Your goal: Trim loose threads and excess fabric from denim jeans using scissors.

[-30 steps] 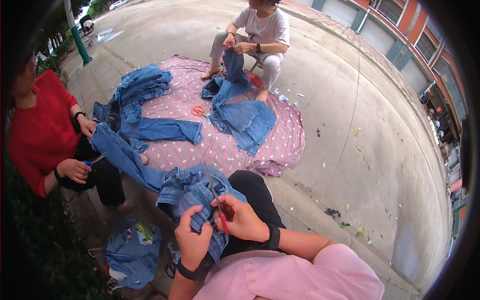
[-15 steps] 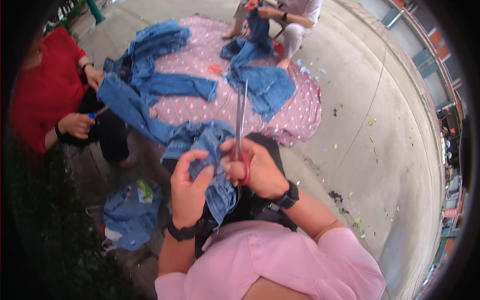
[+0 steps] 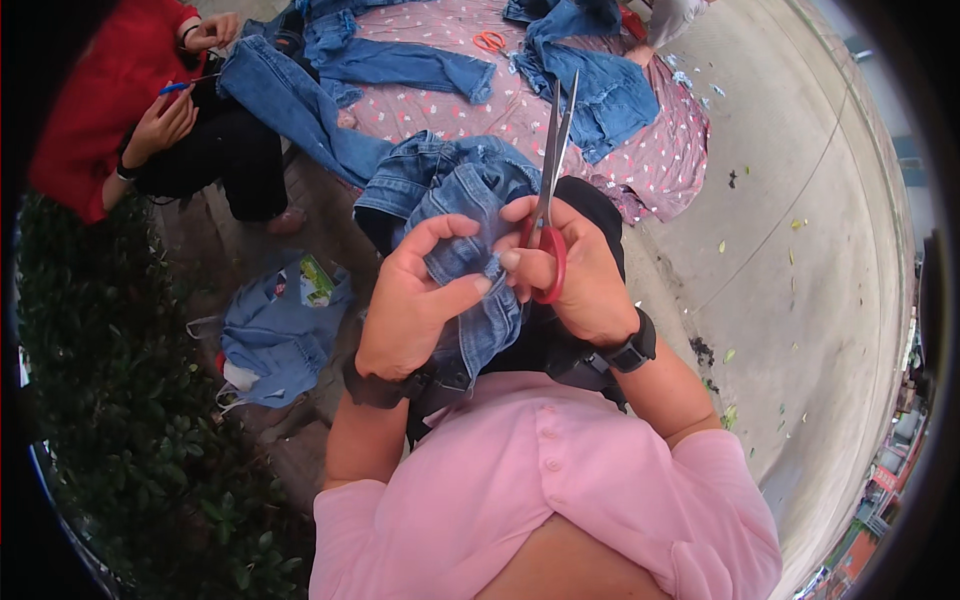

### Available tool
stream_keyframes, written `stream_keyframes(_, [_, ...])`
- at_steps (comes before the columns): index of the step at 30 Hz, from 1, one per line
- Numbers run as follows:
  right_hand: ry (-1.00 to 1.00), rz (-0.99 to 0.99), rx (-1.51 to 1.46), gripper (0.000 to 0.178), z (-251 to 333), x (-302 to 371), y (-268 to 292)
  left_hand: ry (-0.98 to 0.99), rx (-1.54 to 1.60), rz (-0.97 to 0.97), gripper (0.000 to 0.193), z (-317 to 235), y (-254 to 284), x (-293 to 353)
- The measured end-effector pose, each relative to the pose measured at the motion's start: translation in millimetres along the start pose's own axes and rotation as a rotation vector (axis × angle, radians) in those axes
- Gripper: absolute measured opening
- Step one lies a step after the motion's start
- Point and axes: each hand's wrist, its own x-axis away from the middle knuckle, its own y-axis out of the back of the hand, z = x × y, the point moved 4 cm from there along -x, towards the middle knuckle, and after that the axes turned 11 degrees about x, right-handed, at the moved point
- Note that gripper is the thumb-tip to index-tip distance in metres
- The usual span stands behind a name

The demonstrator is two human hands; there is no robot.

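Observation:
Across my lap lies a faded blue denim garment [image 3: 462,195], bunched up, with thick seams and frayed edges. My left hand [image 3: 400,310] is closed on its near part, the thumb on top and the lower fingers hidden by cloth. My right hand [image 3: 592,272] holds scissors [image 3: 558,262] with red handles; their slightly parted blades point away from me, clear of the cloth. That hand's thumb and fingertips also meet at the denim, close to my left thumb. Whether they pinch a thread is too small to tell.
A pink patterned cloth [image 3: 440,115] ahead carries more denim pieces [image 3: 400,65] and orange-handled scissors [image 3: 489,41]. At left, a person in a red top [image 3: 90,120] holds a blue-handled tool [image 3: 174,88]. A denim bag [image 3: 275,335] lies by dark bushes [image 3: 130,420].
The view has tipped down and shifted, so everything sits higher and the bushes show more. My hands stay at the denim. The person at left has raised one hand off the cloth.

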Motion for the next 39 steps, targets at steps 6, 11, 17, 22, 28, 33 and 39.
stream_keyframes(6, [0.038,-0.030,0.042,0.039,0.1,6.1,1.0,0.004,0.028,-0.017,0.044,3.7,0.2,0.9])
stream_keyframes(11, [0.204,-0.072,0.163,0.041,-0.6,5.9,4.3,-0.057,-0.054,-0.035,0.044,2.1,-3.1,4.6])
stream_keyframes(17, [0.368,-0.022,0.201,0.040,7.7,9.3,-1.1,-0.215,-0.227,0.042,0.042,-6.5,-13.8,11.6])
stream_keyframes(22, [0.322,-0.059,0.186,0.040,4.2,9.7,-2.6,-0.212,-0.243,0.013,0.041,-1.8,-15.3,14.2])
stream_keyframes(28, [0.315,-0.063,0.149,0.039,-0.3,9.0,-4.4,-0.269,-0.269,-0.066,0.040,3.2,-17.6,16.0])
stream_keyframes(33, [0.323,-0.047,0.139,0.039,1.5,8.1,-3.1,-0.217,-0.135,-0.063,0.040,7.8,-14.2,15.5])
stream_keyframes(39, [0.351,-0.026,0.144,0.039,3.1,9.1,-3.5,-0.209,-0.113,-0.054,0.040,8.6,-12.3,14.6])
